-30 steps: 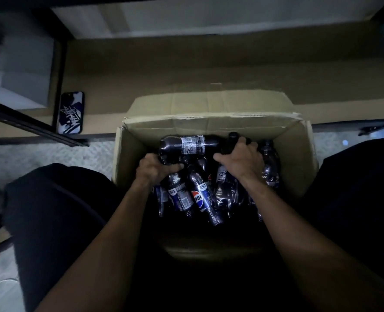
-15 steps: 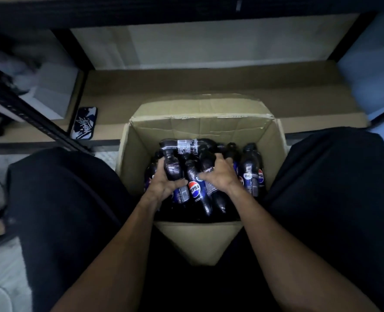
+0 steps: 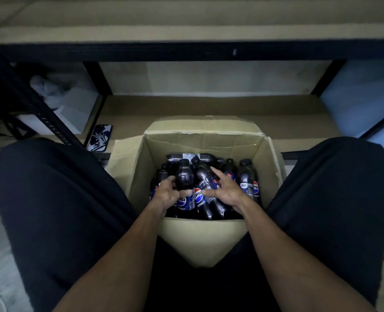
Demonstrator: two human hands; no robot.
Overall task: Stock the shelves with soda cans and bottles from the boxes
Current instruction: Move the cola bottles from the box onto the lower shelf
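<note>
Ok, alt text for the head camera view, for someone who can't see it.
The left hand grips a Pepsi bottle in an open cardboard box of bottles between the person's knees; the right hand is open over another, fingers spread. A phone lies on the low shelf.

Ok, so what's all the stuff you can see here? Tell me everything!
cardboard box: one, brown, open, between the legs.
soda bottles: many, too crowded to count, dark with blue labels, inside the box.
lying bottle: one, dark, across the box's far side.
phone: one, blue-and-white case, on the lower shelf, left of the box.
lower shelf: one, tan, behind the box.
upper shelf: one, tan with black edge, at the top.
legs: two, dark trousers, either side of the box.
left hand: grips the held bottle.
right hand: fingers spread over the bottles.
</note>
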